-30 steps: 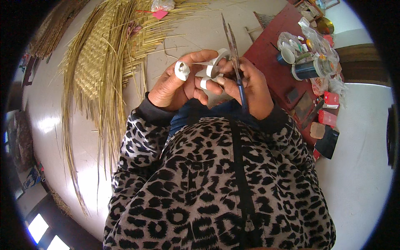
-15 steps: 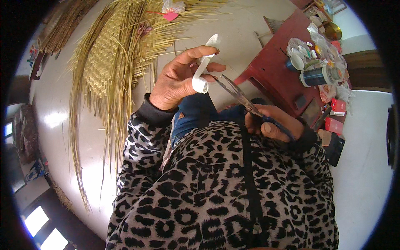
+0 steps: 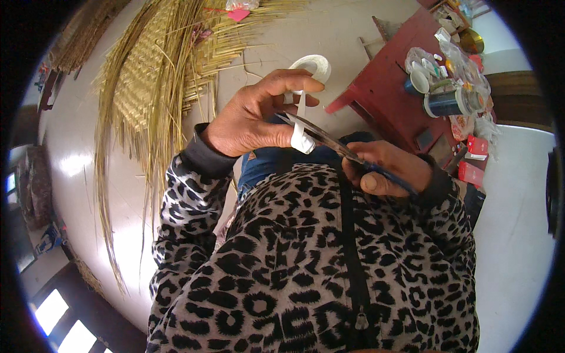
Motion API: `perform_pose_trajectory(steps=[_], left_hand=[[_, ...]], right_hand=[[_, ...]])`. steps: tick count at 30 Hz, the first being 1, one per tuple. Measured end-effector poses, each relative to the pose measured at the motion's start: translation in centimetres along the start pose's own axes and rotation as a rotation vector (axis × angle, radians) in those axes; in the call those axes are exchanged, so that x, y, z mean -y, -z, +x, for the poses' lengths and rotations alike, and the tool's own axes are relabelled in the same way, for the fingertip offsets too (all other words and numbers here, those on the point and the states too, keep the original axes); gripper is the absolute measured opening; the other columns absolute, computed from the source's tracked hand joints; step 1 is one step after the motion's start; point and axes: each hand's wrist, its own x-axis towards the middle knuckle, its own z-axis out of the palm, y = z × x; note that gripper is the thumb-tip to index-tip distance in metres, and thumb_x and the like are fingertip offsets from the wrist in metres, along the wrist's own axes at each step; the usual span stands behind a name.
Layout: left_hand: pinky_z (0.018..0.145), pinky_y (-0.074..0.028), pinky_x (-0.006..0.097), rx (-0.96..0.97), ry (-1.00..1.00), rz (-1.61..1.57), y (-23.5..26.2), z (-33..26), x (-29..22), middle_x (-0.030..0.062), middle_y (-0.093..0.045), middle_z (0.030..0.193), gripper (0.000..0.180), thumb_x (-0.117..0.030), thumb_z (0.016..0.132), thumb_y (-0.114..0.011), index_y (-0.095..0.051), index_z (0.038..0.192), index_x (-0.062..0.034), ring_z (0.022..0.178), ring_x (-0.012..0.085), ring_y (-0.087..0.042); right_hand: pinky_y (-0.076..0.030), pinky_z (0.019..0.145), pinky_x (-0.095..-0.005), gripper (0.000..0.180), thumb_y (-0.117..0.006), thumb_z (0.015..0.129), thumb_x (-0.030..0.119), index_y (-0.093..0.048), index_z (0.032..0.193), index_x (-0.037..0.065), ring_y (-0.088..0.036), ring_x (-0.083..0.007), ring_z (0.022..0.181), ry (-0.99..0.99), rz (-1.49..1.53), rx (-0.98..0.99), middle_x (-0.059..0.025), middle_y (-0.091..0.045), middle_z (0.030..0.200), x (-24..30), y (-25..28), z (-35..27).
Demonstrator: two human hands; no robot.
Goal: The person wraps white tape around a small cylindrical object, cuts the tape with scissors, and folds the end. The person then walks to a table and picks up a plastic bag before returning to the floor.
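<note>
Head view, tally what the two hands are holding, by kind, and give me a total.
White tape roll with a pulled-out strip, in the left hand: 1
Metal scissors with blue handles, in the right hand, blades at the strip: 1
Total: 2

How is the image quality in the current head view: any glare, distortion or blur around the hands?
Head view: fisheye bends the red table edges and leaves a black rim; window glare shines on the floor at left; the left hand, white tape, scissors and right hand are evenly lit and sharp.
</note>
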Motion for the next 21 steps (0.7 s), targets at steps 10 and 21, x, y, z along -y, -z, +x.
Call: perform_pose_trajectory(steps=[10,21], left_hand=[[0.103,-0.039,0.036,0.059,0.047,0.142,0.8,-0.5,0.3,0.0064,-0.043,0.144,0.065,-0.025,0.074,-0.085,-0.059,0.133,-0.0149,0.124,0.0217,-0.05],[0.112,-0.036,0.04,0.086,0.056,0.206,0.4,-0.8,0.1,0.0102,-0.041,0.147,0.076,-0.03,0.07,-0.085,-0.055,0.136,-0.0093,0.125,0.0255,-0.052]], right_hand=[[-0.038,0.056,-0.0271,0.057,-0.054,0.095,0.057,-0.056,0.086,0.001,-0.044,-0.0113,0.062,0.022,-0.059,-0.104,-0.0008,-0.046,0.068,-0.4,-1.0,-0.2],[-0.035,0.056,-0.0236,0.051,-0.056,0.096,0.049,-0.055,0.104,-0.001,-0.039,-0.0061,0.064,-0.112,0.211,0.0,0.0033,-0.047,0.071,-0.7,-1.9,-0.3]])
